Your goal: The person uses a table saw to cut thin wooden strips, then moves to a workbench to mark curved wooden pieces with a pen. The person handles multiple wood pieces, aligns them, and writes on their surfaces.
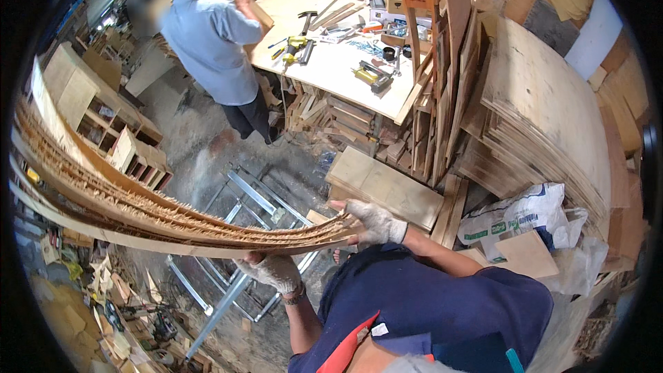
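Observation:
A bundle of long thin wood strips (186,217) with rough, splintered edges stretches from in front of me to the far left. My right hand (376,222), in a whitish work glove, is closed round the near end of the bundle. Farther along, my left hand (275,271), also gloved, grips the bundle from below, its fingertips partly hidden by the wood. A metal frame (252,193) of pale tubes lies on the floor beneath the strips.
A co-worker (214,41) in a light blue shirt holds a board at the worktable (290,10), where a hammer (307,22) and nail guns (373,77) lie. Stacked plywood sheets (545,90) and a white sack (518,217) stand right; wood scraps (117,290) cover the lower left.

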A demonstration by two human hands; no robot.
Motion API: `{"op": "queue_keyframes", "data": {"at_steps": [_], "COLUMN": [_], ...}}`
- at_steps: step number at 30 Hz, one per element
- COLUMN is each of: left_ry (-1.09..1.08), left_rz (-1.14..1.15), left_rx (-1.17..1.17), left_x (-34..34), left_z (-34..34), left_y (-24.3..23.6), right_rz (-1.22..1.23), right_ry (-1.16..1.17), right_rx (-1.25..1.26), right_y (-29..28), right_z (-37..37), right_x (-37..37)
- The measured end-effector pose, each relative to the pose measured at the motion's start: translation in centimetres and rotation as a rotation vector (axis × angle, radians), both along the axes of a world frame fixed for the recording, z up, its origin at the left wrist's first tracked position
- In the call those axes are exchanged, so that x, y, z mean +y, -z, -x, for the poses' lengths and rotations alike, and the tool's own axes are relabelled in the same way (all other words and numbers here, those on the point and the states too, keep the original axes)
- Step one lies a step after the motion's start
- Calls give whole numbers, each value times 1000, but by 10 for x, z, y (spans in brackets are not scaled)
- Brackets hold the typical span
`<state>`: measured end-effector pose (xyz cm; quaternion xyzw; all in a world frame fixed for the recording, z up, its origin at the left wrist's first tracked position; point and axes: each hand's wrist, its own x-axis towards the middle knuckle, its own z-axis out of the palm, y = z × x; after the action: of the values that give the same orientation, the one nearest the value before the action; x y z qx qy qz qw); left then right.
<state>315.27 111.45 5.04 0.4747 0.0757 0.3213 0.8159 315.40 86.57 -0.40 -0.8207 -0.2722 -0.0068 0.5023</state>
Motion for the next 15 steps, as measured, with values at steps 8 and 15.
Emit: {"op": "queue_keyframes", "data": {"at_steps": [8, 15], "left_ry": [85, 139], "left_rz": [-153, -378], "left_rx": [37, -2], "left_x": [-30, -33], "left_z": [-54, -110], "left_y": [-51, -85], "right_rz": [-365, -225], "right_ry": [62, 251], "right_rx": [159, -197], "right_y": [-22, -41], "right_z": [-51, -127], "right_x": [74, 58]}}
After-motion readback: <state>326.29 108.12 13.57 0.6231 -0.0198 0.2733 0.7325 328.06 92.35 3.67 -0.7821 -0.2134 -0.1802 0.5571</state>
